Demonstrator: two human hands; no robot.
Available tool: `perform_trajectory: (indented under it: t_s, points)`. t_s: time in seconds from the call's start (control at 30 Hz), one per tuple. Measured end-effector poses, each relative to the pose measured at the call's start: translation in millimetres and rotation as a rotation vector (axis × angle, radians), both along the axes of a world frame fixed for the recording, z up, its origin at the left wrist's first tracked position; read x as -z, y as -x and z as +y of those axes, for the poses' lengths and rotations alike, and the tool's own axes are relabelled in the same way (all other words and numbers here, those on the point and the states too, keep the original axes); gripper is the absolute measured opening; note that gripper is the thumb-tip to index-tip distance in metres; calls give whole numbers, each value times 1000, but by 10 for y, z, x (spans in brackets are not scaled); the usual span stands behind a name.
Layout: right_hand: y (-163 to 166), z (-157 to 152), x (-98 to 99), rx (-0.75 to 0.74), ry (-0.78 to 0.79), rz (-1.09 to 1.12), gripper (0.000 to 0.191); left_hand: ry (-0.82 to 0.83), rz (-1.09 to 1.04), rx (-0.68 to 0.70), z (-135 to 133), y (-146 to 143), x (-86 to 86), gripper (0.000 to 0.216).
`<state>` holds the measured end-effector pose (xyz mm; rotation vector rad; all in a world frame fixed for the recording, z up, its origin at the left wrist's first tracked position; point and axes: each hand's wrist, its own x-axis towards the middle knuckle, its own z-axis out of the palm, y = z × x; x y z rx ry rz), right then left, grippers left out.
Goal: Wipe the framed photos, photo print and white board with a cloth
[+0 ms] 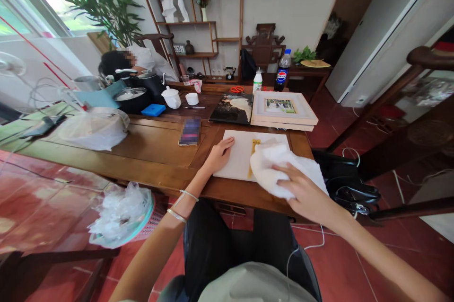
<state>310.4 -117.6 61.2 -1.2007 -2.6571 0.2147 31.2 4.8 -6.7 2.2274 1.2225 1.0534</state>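
In front of me a white board (239, 150) lies flat on the wooden table, a yellow strip with dark marks (256, 142) on its face. The fingers of my left hand (220, 153) rest stretched out on the board's left edge. A white towel (269, 164) is bunched in my right hand (300, 187), whose fingers press into it over the right half of the board. That towel covers part of the strip and hangs past the board's right edge.
Behind the board lie a dark picture panel (232, 108) and stacked framed pictures (308, 110). A phone (189, 130) is to the left. Farther back stand a white lidded pot (172, 97), a small bottle (257, 80) and a cola bottle (283, 72). A person (149, 58) leans at the far side.
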Motion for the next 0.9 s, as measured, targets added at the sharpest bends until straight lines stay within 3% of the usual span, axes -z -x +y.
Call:
perform_trajectory:
  t_s: [0.07,0.13,0.23,0.37,0.47,0.57,0.8,0.9]
  points:
    - [28,-143,-105,-25,57,-8,54,0,5,6,6,7,2,41]
    - [20,-98,-156,-9,118,-28,53,-1,10,10,9,16,3,41]
    - [-43,268,-90,76,133,-31,48,-1,8,10,11,23,3,40]
    - [-108,877,109,83,-23,7,25,10,-1,5,10,22,4,39]
    - [-94,1064,205,124,-107,6,25,15,-9,5,7,19,1,39]
    - [-38,897,221,126,-110,-12,37,13,-6,2,0,17,-9,39]
    - [60,-155,-92,-16,86,-7,59,20,-2,1,-3,15,-20,39]
    - [11,-237,-162,1,140,-38,58,16,-1,7,2,15,-13,39]
